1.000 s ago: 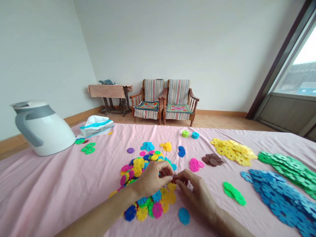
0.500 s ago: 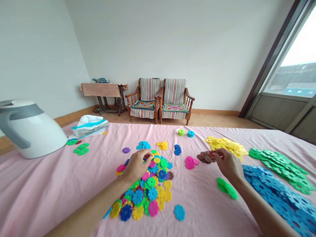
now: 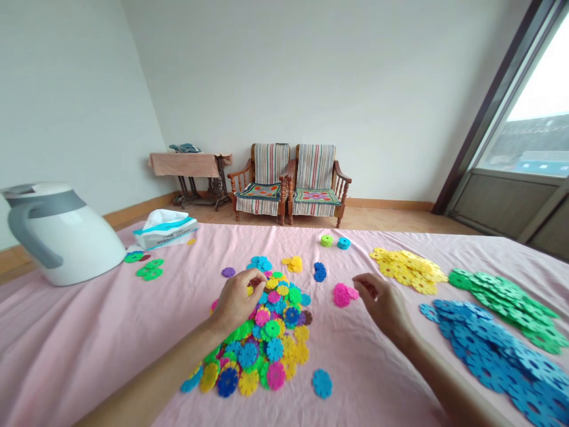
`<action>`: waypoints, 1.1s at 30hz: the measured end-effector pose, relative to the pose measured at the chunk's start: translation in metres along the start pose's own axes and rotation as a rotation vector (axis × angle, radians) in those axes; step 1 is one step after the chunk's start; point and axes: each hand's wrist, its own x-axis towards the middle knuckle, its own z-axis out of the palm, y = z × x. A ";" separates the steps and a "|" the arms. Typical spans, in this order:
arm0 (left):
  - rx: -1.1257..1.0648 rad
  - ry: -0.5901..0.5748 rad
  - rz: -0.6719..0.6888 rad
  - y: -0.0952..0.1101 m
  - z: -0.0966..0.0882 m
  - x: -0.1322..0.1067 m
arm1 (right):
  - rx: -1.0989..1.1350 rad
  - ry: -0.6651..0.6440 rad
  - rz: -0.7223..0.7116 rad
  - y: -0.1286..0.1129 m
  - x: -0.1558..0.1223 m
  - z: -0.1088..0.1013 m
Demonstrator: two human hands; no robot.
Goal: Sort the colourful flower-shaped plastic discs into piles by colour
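A heap of mixed-colour flower-shaped plastic discs [image 3: 267, 338] lies on the pink cloth [image 3: 89, 338] in front of me. My left hand [image 3: 237, 299] rests on the heap's far edge, thumb and forefinger pinched over a yellow disc [image 3: 251, 289]. My right hand [image 3: 383, 303] hovers with fingers loosely apart and nothing in it, just right of a small pink pile [image 3: 343, 295]. It covers most of the brown pile behind it.
Sorted piles lie to the right: yellow [image 3: 409, 270], green [image 3: 507, 299], blue [image 3: 489, 350]. Small groups sit beyond the heap, and a lone cyan disc [image 3: 320, 382] in front. A white kettle [image 3: 57, 234] and tissue pack [image 3: 164, 228] stand at left.
My right hand went from the heap out to the brown pile, then came back left toward the pink pile. My left hand moved from the heap's middle to its far edge.
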 end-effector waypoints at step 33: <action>0.134 0.048 0.001 -0.041 -0.007 -0.026 | 0.182 -0.488 0.028 -0.061 -0.022 0.048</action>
